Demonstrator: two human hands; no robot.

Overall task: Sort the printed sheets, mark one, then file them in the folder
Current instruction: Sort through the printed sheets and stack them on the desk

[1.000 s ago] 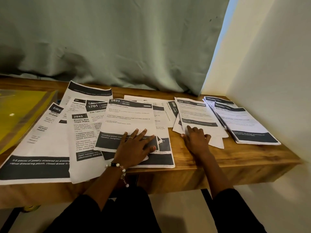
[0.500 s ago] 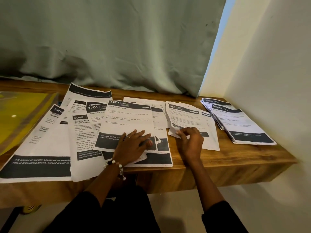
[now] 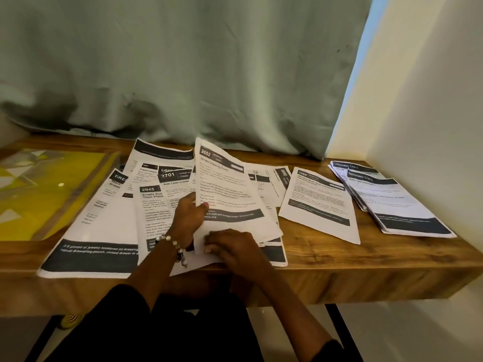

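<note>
Printed sheets with dark header and footer bands lie spread over the wooden desk [image 3: 339, 259]. The sheet headed 2652 [image 3: 227, 189] stands tilted up in the middle, on top of the central pile. My left hand [image 3: 188, 218] pinches its left edge, thumb on the printed face. My right hand [image 3: 232, 246] rests on its lower edge near the desk's front, fingers bent over the paper. To the right lies a single sheet numbered 3565 [image 3: 318, 205], and beyond it a neat stack of sheets [image 3: 397, 202]. A yellow folder [image 3: 49, 189] lies at the far left.
A grey-green curtain [image 3: 183, 69] hangs behind the desk. A white wall [image 3: 423, 100] closes the right side. Overlapping sheets numbered 2945 [image 3: 150, 205] and 2701 [image 3: 173, 178] cover the left half, one large sheet [image 3: 88, 246] overhanging the front edge.
My right hand carried the 2652 sheet from the right pile to the centre pile. My left hand lifted off the centre sheet and took that sheet's left edge. Sheet 3565 is now uncovered.
</note>
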